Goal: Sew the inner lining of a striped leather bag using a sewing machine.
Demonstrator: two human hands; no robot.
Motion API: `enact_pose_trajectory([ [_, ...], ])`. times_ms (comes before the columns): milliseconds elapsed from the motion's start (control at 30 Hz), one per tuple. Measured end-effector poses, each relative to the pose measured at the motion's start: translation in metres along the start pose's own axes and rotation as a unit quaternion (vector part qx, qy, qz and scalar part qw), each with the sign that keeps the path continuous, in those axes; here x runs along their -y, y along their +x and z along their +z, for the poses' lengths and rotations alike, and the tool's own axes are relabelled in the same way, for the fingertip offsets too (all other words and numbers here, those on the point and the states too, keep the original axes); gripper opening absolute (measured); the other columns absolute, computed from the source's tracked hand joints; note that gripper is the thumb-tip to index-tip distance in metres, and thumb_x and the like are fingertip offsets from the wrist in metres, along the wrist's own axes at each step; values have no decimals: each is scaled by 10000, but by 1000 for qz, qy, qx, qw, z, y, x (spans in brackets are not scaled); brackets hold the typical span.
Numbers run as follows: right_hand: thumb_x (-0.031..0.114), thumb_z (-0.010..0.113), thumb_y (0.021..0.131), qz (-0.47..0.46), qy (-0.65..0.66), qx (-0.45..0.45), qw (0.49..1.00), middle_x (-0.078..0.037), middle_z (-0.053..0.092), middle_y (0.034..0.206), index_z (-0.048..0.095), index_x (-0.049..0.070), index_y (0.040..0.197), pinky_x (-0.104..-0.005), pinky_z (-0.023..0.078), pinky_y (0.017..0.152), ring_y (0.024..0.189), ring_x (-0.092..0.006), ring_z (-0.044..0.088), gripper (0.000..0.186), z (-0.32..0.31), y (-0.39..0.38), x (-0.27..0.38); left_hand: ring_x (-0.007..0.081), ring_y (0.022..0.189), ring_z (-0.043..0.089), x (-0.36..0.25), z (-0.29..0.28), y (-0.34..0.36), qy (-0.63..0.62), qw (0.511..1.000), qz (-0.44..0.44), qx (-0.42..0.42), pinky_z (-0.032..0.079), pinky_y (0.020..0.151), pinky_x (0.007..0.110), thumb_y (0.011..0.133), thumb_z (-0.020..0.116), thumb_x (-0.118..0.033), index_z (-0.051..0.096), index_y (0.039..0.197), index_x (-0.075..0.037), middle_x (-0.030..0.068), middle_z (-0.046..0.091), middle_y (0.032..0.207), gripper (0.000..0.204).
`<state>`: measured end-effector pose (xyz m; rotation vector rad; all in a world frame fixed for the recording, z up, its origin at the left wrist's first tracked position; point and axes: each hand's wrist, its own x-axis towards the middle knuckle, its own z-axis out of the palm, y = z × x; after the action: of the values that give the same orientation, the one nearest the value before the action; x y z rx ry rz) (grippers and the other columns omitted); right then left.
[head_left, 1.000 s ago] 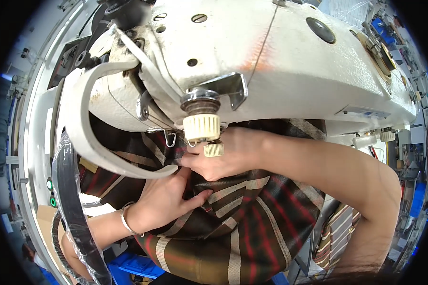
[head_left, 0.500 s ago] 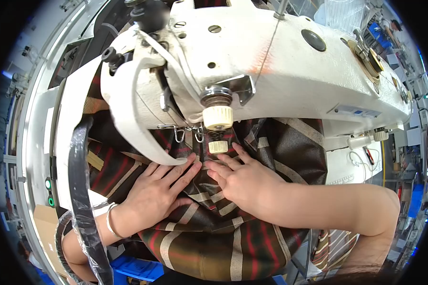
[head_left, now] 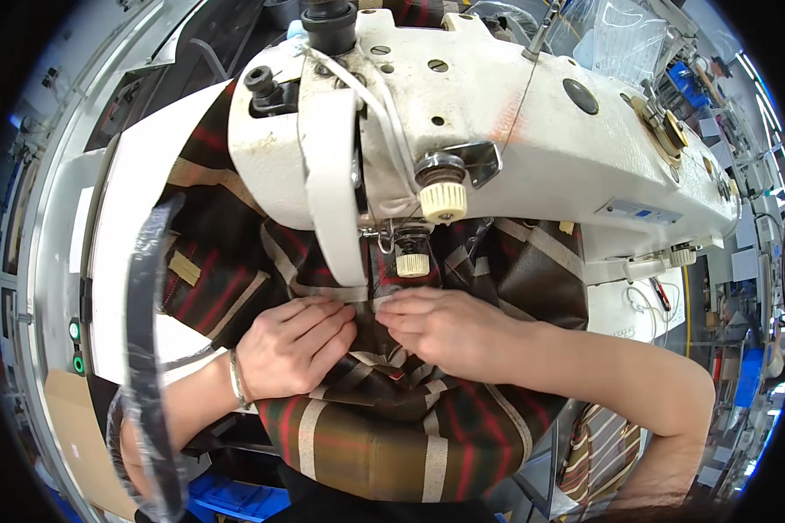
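A glossy dark-brown plaid fabric point(head_left: 358, 446) with beige and red stripes lies bunched under the head of a white sewing machine point(head_left: 515, 166). My left hand point(head_left: 296, 344) is closed on it just in front of the needle area, fingers bent and pressed together. Across from it, my right hand point(head_left: 440, 327) pinches the same fabric, its fingertips close to the left ones. A narrow fold runs between the hands toward the cream tension knob point(head_left: 412, 264). The machine's white curved lever point(head_left: 333, 200) hangs above my left fingers. The fabric hides my thumbs.
A plastic-wrapped dark tube point(head_left: 144, 349) rises beside my left forearm. Below sits a blue bin point(head_left: 235, 497), and a cardboard piece point(head_left: 83, 427) stands at the left. A striped cloth point(head_left: 597, 453) hangs at the lower right. Small tools point(head_left: 661, 295) lie on the white table's right side.
Both hands have gone from spread, flat fingers to bent fingers gathering the fabric. The view has shifted, so the machine sits further right; its curved lever now hangs straighter.
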<state>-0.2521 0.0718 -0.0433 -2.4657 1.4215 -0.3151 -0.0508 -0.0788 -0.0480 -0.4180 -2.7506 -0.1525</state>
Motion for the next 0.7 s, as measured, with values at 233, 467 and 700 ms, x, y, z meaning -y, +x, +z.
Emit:
enact_pose_trajectory([
  [233,162,617,667,-50,-84,-23,995,-63,606,770,687,29,709,-306,522,786,854,-225,588,156,-11,-13,-5,203,798,616,5,-1,2,6,997,-14,75,535,652,320,683,642,-134,647,925,-22,80,632,999,267],
  [467,163,592,736,-103,-187,-26,977,-74,593,772,683,9,742,-414,461,990,872,-235,578,180,-6,-4,1,222,767,534,15,-1,10,-39,984,-81,154,482,669,348,723,593,-133,643,1131,27,94,578,980,441],
  [700,209,573,862,36,26,0,999,-167,540,1180,565,-81,1139,-329,508,908,1073,-273,543,401,-1,-11,-11,294,1066,642,13,1,10,-14,990,-59,128,542,854,367,712,598,-122,692,1099,-40,137,675,1083,406],
])
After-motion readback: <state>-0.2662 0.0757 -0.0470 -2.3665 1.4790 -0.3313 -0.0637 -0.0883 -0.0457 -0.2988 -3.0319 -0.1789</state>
